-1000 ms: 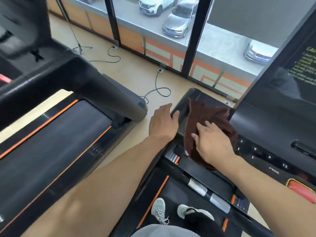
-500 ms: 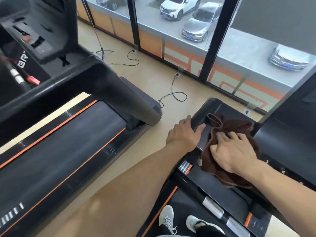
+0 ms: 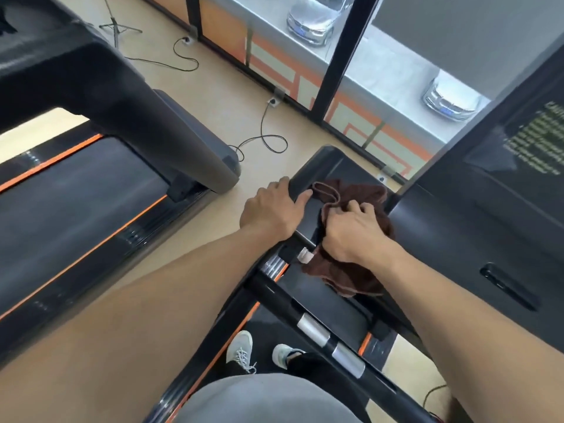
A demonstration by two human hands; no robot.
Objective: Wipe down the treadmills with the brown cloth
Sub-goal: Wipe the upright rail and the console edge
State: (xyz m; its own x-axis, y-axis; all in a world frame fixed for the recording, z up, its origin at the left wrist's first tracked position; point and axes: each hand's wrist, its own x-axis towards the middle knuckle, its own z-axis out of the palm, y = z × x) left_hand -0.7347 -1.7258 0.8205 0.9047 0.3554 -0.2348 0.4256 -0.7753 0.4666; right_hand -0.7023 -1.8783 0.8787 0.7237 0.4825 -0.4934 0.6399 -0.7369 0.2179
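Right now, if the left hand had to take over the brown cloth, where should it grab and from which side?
Probably the loose looped hem of the brown cloth, coming from the left. It lies free on the treadmill console, just beside the left hand, while the right hand bunches the cloth's middle.

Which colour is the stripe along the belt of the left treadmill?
Orange stripe, clearest in the head view.

Left hand (image 3: 273, 210) flat; right hand (image 3: 354, 233) fingers curled
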